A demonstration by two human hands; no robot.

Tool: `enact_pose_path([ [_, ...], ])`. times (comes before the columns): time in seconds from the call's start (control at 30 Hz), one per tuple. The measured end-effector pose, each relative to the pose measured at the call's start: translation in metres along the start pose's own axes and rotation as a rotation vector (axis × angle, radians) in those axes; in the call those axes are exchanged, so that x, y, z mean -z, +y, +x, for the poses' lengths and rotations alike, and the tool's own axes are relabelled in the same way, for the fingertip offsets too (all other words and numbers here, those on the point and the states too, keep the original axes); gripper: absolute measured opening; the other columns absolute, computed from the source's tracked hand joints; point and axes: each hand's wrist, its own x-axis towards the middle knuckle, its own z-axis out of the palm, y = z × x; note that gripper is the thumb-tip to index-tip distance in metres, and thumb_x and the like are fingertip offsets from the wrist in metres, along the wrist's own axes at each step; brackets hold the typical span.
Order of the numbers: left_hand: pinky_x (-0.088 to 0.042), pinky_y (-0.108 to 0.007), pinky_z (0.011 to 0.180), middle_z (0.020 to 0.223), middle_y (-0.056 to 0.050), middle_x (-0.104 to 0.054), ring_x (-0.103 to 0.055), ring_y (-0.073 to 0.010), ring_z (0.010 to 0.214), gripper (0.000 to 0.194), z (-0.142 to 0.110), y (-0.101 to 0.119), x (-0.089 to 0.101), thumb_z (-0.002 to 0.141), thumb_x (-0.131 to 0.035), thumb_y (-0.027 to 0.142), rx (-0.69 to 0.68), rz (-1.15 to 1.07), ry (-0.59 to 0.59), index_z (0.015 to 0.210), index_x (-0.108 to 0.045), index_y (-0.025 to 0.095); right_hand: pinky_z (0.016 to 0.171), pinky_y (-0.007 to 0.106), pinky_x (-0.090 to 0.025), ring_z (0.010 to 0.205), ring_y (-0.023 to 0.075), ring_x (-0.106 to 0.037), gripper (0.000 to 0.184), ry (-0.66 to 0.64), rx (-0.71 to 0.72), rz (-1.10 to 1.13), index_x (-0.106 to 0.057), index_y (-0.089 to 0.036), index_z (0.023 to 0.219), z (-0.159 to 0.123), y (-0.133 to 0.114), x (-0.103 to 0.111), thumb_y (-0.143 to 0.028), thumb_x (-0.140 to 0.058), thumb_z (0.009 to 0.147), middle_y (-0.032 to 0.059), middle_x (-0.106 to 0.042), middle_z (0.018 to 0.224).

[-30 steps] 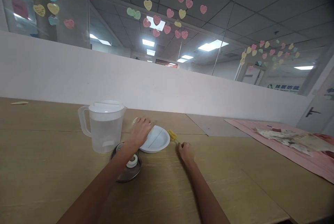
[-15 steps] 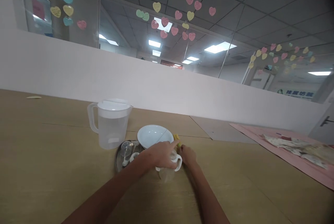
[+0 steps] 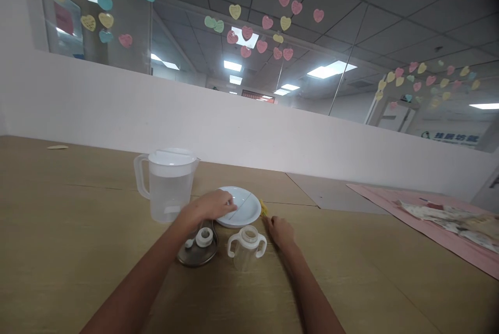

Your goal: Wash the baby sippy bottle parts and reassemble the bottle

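Observation:
My left hand [image 3: 214,205] is over the left part of a white bowl [image 3: 249,213], its fingers loosely bent and apart with nothing visible in them. A thin line crosses the inside of the bowl. My right hand [image 3: 280,231] rests low on the table at the bowl's right, fingers curled at the near end of a small yellow thing [image 3: 264,208] whose kind I cannot make out. Between my forearms stands a clear baby bottle [image 3: 245,256], its top uncovered and a white two-handled ring around its neck. Left of it, a round metal tray [image 3: 198,259] bears a white bottle collar [image 3: 204,237], partly behind my left arm.
A lidded clear plastic pitcher [image 3: 171,188] stands behind the tray, with liquid inside. At the right lies a pink mat [image 3: 390,201] with papers or cloths on it. A low white wall [image 3: 234,131] under a glass panel borders the table's back.
My left hand has let go of the baby bottle and moved left and up to the bowl. The bottle now stands alone on the table. My right hand has barely moved.

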Motion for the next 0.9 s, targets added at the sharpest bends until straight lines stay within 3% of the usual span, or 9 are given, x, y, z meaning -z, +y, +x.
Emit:
enact_pose_path([
  [0.1, -0.041, -0.027, 0.056, 0.062, -0.005, -0.059, -0.053, -0.0166, 0.059, 0.016, 0.001, -0.026, 0.005, 0.071, -0.045, 0.018, 0.171, 0.065, -0.076, 0.066, -0.059, 0.012, 0.056, 0.026, -0.034, 0.076, 0.0215, -0.061, 0.05, 0.14, -0.046, 0.086, -0.063, -0.016, 0.083, -0.001, 0.003, 0.008, -0.049, -0.026, 0.087, 0.0119, -0.066, 0.084],
  [0.2, -0.041, -0.025, 0.049, 0.062, -0.005, -0.061, -0.052, -0.0142, 0.05, 0.012, 0.004, -0.044, 0.0, 0.064, -0.049, 0.013, 0.234, 0.001, -0.19, 0.069, -0.06, 0.013, 0.053, 0.025, -0.03, 0.068, 0.0183, -0.06, 0.053, 0.36, -0.111, 0.231, -0.063, -0.018, 0.076, -0.002, -0.001, 0.023, -0.047, -0.021, 0.088, 0.009, -0.066, 0.074],
  [0.37, -0.044, -0.026, 0.05, 0.063, -0.007, -0.064, -0.055, -0.0157, 0.051, 0.013, 0.019, -0.057, -0.022, 0.057, -0.054, 0.014, 0.296, -0.022, -0.262, 0.067, -0.062, 0.013, 0.052, 0.024, -0.028, 0.062, 0.0172, -0.057, 0.056, 0.472, 0.035, 0.352, -0.062, -0.018, 0.063, 0.007, -0.041, 0.048, -0.051, -0.023, 0.085, 0.0079, -0.065, 0.066],
  [0.5, -0.047, -0.032, 0.056, 0.052, -0.007, -0.062, -0.058, -0.0205, 0.056, 0.013, 0.029, -0.064, -0.037, 0.051, -0.06, 0.018, 0.348, 0.027, -0.28, 0.063, -0.064, 0.014, 0.057, 0.024, -0.033, 0.063, 0.016, -0.056, 0.06, 0.408, 0.185, 0.585, -0.061, -0.018, 0.058, 0.027, -0.081, 0.052, -0.049, -0.018, 0.086, 0.0049, -0.062, 0.061],
  [0.6, -0.048, -0.033, 0.058, 0.048, -0.007, -0.06, -0.059, -0.0218, 0.056, 0.011, 0.032, -0.068, -0.044, 0.051, -0.062, 0.02, 0.388, 0.048, -0.298, 0.061, -0.065, 0.016, 0.055, 0.023, -0.033, 0.059, 0.0148, -0.053, 0.059, 0.302, 0.257, 0.717, -0.062, -0.018, 0.057, 0.041, -0.096, 0.044, -0.049, -0.019, 0.084, 0.0029, -0.059, 0.058],
  [0.77, -0.048, -0.031, 0.055, 0.051, -0.008, -0.062, -0.058, -0.02, 0.052, 0.007, 0.033, -0.068, -0.048, 0.055, -0.059, 0.016, 0.415, 0.048, -0.322, 0.059, -0.064, 0.013, 0.045, 0.02, -0.029, 0.044, 0.0099, -0.041, 0.052, 0.068, 0.304, 0.772, -0.064, -0.015, 0.066, 0.051, -0.093, 0.022, -0.049, -0.026, 0.081, -0.0013, -0.05, 0.05],
  [0.83, -0.048, -0.031, 0.055, 0.052, -0.008, -0.063, -0.058, -0.0199, 0.052, 0.005, 0.032, -0.066, -0.045, 0.054, -0.059, 0.015, 0.406, 0.05, -0.314, 0.057, -0.063, 0.013, 0.045, 0.02, -0.028, 0.042, 0.0092, -0.039, 0.053, 0.049, 0.293, 0.782, -0.064, -0.014, 0.07, 0.051, -0.089, 0.018, -0.049, -0.025, 0.082, -0.0023, -0.048, 0.048],
  [0.9, -0.047, -0.031, 0.055, 0.051, -0.008, -0.063, -0.059, -0.0205, 0.053, 0.003, 0.03, -0.063, -0.04, 0.054, -0.061, 0.015, 0.383, 0.052, -0.263, 0.055, -0.062, 0.013, 0.048, 0.02, -0.031, 0.046, 0.0099, -0.043, 0.055, 0.109, 0.281, 0.777, -0.063, -0.014, 0.07, 0.051, -0.087, 0.016, -0.05, -0.023, 0.082, -0.001, -0.05, 0.051],
])
